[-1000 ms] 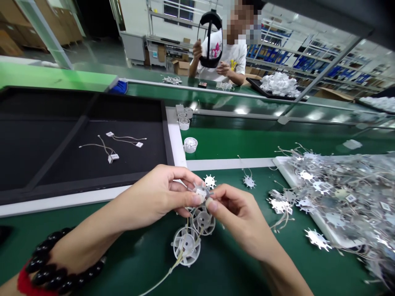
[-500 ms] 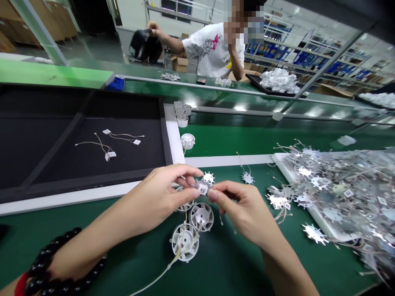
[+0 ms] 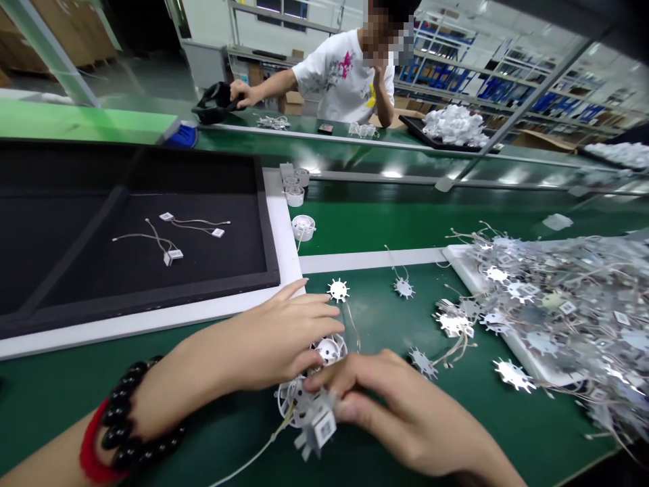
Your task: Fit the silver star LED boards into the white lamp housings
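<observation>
My right hand (image 3: 405, 412) pinches a small star-shaped metal plate with a square white chip (image 3: 319, 426) low over the green mat, right beside a round white plastic housing (image 3: 294, 399). My left hand (image 3: 276, 341) lies over a second round white housing (image 3: 329, 348), fingers stretched toward it; black beads circle that wrist. A thin wire (image 3: 253, 456) trails from the housings toward me.
A heap of wired star plates (image 3: 558, 304) covers a white tray at right, with loose ones (image 3: 338, 289) on the mat. A black tray (image 3: 126, 230) at left holds wired chips. White housings (image 3: 303, 226) sit on the belt. A person across the line holds a black object (image 3: 213, 105).
Both hands dropped from mid-air toward the mat. My right hand carried the chip plate down beside the near housing; my left let go and settled on the other housing. The person opposite set the black object down.
</observation>
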`<state>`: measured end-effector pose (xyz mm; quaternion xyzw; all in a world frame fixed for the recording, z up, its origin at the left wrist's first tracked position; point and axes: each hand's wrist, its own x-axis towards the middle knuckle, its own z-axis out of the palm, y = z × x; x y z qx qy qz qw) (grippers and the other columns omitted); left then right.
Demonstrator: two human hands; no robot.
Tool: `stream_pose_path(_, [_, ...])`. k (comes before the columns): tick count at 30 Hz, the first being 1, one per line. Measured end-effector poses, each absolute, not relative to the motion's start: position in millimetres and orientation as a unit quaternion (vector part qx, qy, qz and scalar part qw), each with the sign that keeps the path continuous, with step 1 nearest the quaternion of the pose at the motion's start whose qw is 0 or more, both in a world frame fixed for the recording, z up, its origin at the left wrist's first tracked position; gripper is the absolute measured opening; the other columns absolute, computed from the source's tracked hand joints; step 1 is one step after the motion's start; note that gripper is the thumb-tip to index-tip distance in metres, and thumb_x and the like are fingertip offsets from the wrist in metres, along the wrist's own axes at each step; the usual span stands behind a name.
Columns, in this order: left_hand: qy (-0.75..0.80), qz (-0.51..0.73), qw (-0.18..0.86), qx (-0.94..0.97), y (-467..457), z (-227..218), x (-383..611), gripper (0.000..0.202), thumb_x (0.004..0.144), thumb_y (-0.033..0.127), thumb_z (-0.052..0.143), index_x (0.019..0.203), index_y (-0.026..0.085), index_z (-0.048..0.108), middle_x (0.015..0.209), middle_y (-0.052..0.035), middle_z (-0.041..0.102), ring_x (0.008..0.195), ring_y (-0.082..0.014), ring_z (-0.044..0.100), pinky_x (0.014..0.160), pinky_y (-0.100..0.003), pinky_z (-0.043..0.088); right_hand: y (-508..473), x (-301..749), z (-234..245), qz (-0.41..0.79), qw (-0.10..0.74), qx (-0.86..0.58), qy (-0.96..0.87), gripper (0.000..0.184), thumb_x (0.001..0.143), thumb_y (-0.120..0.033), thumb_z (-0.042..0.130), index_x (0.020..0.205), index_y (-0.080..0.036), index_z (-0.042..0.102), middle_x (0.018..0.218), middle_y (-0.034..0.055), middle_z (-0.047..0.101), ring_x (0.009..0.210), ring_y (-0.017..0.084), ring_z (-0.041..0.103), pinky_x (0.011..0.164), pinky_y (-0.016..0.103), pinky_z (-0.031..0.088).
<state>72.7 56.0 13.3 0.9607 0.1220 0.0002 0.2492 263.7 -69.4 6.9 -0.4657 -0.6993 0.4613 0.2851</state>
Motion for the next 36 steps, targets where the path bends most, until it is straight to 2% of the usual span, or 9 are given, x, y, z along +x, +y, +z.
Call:
stream_pose_path(4, [0.053,-0.035,0.286,0.956,63,13,83,0.03,0.102,0.014,0.062,0.13,0.023,0.067,0.138,-0.0042,0.071,0.138,-0.0246,0.058,0.13,-0.058,0.02,-81,248,0,0.447,0.221,-0.494,-0.712,0.015,0.103,-0.023,0.051,0.092,-0.024,0.062,0.104,0.0041,0.079,0.094,0.023,0.074,0.079,0.035,0.052])
stream_pose_path(8, [0.057,-0.042,0.289,0.955,64,10,93,0.027,0.102,0.013,0.061,0.125,0.025,0.068,0.124,-0.0025,0.075,0.123,-0.0197,0.067,0.128,-0.057,0.023,-93,248,-1,0.438,0.247,-0.521,-0.689,0.016,0.103,-0.024,0.049,0.091,-0.024,0.059,0.104,0.0049,0.077,0.096,0.024,0.072,0.085,0.038,0.053])
stream_pose_path(14, [0.108,-0.012,0.246,0.963,55,3,100,0.019,0.101,0.028,0.067,0.118,0.018,0.068,0.118,-0.0083,0.076,0.114,-0.0258,0.07,0.121,-0.062,0.032,-126,268,-12,0.417,0.318,-0.595,-0.609,0.019,0.11,-0.034,0.046,0.098,-0.027,0.059,0.106,0.0011,0.072,0.096,0.018,0.068,0.083,0.031,0.049])
stream_pose_path(17, [0.108,-0.001,0.223,0.969,49,2,101,0.029,0.096,0.036,0.074,0.116,0.015,0.069,0.118,-0.0109,0.076,0.118,-0.0308,0.069,0.122,-0.064,0.03,-138,277,-22,0.405,0.33,-0.641,-0.562,0.026,0.11,-0.043,0.046,0.096,-0.027,0.061,0.098,0.0015,0.07,0.088,0.018,0.066,0.079,0.031,0.047])
stream_pose_path(20, [0.076,0.012,0.205,0.976,44,3,101,0.041,0.094,0.034,0.077,0.128,0.014,0.066,0.132,-0.0125,0.072,0.127,-0.0333,0.065,0.123,-0.06,0.03,-141,282,-27,0.414,0.339,-0.669,-0.515,0.035,0.107,-0.053,0.049,0.092,-0.025,0.064,0.084,0.0011,0.065,0.076,0.017,0.06,0.07,0.03,0.045])
stream_pose_path(22, [0.036,0.019,0.198,0.979,42,3,101,0.037,0.095,0.033,0.076,0.128,0.017,0.067,0.135,-0.0098,0.071,0.122,-0.0306,0.068,0.119,-0.053,0.038,-138,284,-27,0.437,0.364,-0.662,-0.488,0.041,0.105,-0.058,0.05,0.087,-0.024,0.064,0.078,0.0008,0.063,0.071,0.016,0.057,0.066,0.028,0.045])
stream_pose_path(25, [-0.002,0.012,0.192,0.981,40,2,100,0.036,0.091,0.041,0.08,0.118,0.018,0.071,0.127,-0.0059,0.075,0.108,-0.0269,0.073,0.108,-0.043,0.047,-131,285,-26,0.498,0.416,-0.623,-0.437,0.045,0.102,-0.061,0.055,0.085,-0.022,0.066,0.08,0.0027,0.068,0.076,0.015,0.062,0.072,0.027,0.049])
stream_pose_path(30, [0.011,0.003,0.169,0.986,37,0,101,0.042,0.087,0.04,0.085,0.119,0.017,0.071,0.11,-0.0058,0.079,0.097,-0.0267,0.075,0.106,-0.046,0.047,-128,286,-29,0.595,0.477,-0.556,-0.331,0.037,0.099,-0.055,0.067,0.087,-0.02,0.07,0.084,0.0033,0.074,0.078,0.013,0.067,0.078,0.025,0.054])
stream_pose_path(36, [0.021,0.009,0.166,0.986,34,0,101,0.04,0.086,0.04,0.085,0.116,0.017,0.071,0.106,-0.0051,0.079,0.095,-0.0264,0.075,0.109,-0.048,0.045,-128,291,-29,0.604,0.48,-0.551,-0.318,0.037,0.097,-0.054,0.07,0.087,-0.018,0.071,0.082,0.0052,0.076,0.075,0.013,0.069,0.077,0.026,0.057])
